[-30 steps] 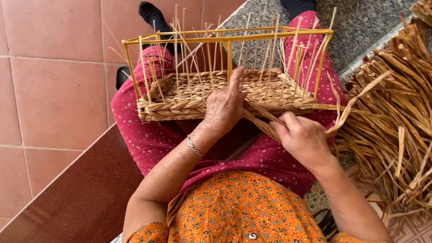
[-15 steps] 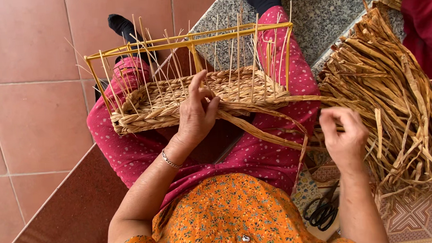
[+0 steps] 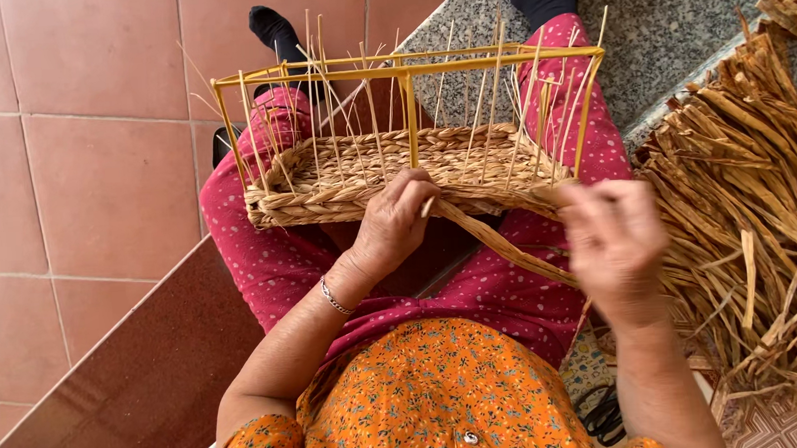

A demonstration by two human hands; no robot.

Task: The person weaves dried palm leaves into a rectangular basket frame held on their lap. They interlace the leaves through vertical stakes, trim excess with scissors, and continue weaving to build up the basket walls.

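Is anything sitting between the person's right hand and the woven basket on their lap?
Nothing solid blocks it. The right hand is raised beside the half-woven basket, and only the twisted straw strand spans the gap, running from the basket's front wall to that hand. The left hand presses the front wall where the strand starts.

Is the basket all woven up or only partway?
Partway. The basket has woven rows only low down; bare yellow stakes stand up to the frame above.

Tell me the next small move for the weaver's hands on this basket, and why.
Probably draw the twisted strand taut with the right hand and lay it behind the next upright stake. The left hand already pins the strand's start against the woven basket wall, and the strand hangs loose across the lap.
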